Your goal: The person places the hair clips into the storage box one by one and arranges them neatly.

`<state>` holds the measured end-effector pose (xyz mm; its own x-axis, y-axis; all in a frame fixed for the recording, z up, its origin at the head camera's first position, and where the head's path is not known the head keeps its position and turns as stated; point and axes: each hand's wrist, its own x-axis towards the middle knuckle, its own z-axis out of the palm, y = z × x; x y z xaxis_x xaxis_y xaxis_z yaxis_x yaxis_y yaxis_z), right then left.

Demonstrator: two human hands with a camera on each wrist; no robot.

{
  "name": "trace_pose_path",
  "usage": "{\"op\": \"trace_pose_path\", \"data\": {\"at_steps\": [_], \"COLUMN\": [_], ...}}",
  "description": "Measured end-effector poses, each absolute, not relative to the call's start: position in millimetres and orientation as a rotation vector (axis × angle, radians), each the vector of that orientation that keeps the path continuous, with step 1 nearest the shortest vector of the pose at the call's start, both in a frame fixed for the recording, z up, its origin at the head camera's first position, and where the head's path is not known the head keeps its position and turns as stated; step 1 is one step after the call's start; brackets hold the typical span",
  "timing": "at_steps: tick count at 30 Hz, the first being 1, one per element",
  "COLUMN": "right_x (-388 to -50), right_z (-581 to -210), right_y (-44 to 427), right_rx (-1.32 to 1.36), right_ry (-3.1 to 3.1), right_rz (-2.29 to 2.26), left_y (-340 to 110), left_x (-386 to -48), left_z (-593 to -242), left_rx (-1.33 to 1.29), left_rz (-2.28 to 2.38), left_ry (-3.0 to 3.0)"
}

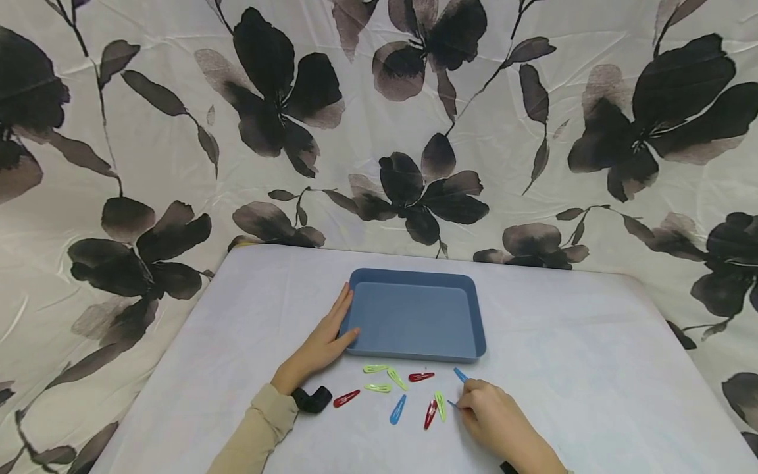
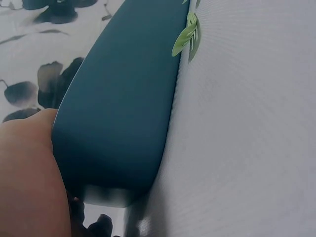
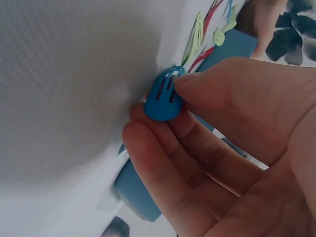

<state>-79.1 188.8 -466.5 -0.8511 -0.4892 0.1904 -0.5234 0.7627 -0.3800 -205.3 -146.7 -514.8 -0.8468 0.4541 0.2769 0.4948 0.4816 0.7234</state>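
The left hand [image 1: 322, 342] rests on the left rim of the blue tray [image 1: 414, 316], fingers straight along it and thumb at the inner edge. In the right wrist view the right hand [image 3: 212, 133] pinches a blue hair clip [image 3: 162, 101] between thumb and fingers. From the head view, the right hand [image 1: 494, 415] is right of the loose clips, with another blue clip [image 1: 460, 374] by its fingertips; whether it touches that one I cannot tell. Nearest to it lie a green clip [image 1: 440, 406] and a red clip [image 1: 430, 415].
Further left on the white table [image 1: 592, 368] lie a blue clip [image 1: 398, 409], red clips [image 1: 346, 398] [image 1: 421, 377] and several green clips [image 1: 377, 388], below the tray's front edge. A floral cloth [image 1: 355, 164] hangs behind the table.
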Motion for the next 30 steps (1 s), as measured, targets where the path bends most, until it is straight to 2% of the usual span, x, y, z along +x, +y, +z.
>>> {"op": "trace_pose_path", "data": {"at_steps": [14,30], "right_x": [-84.1,-106.2], "right_z": [-457.6,-441.5], "right_y": [191.6,182.8], "right_rx": [0.867,0.881], "right_ry": [-2.86,-2.8], "right_rz": [0.729,0.878], "left_y": [-144.3,-145.1], "left_x": [-199.4,-198.6], "left_z": [-516.9,-518.2], "left_rx": [-0.852,-0.866], "left_rz": [-1.319,-1.316], "left_ry": [-2.644,-2.624]}}
